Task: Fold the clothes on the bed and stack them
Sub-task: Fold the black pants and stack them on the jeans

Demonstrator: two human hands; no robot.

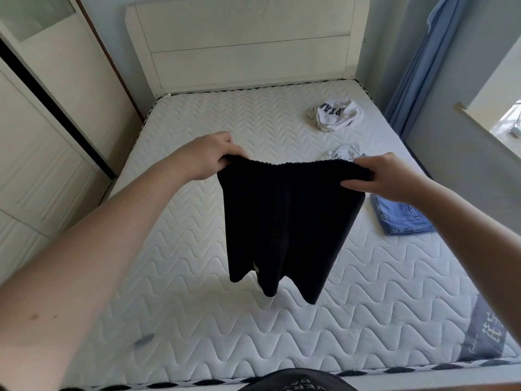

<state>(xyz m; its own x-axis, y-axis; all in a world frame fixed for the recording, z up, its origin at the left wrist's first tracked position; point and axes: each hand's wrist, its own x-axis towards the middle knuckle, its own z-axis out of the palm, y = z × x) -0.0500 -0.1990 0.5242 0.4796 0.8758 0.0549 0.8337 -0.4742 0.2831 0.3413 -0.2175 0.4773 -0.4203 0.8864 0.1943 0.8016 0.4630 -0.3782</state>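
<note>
A pair of black shorts (284, 221) hangs in the air above the white quilted mattress (180, 249). My left hand (208, 156) grips the left end of the waistband. My right hand (392, 176) pinches the right end, thumb in front. The legs dangle free and do not touch the bed. Folded blue denim (400, 218) lies on the bed's right side. A crumpled white garment with dark letters (335, 114) sits near the far right. Another small white garment (344, 152) lies behind the shorts, partly hidden.
A white headboard (245, 43) stands at the far end. White wardrobe doors (42, 136) run along the left. A blue curtain (423, 57) and a window sill (493, 136) are on the right.
</note>
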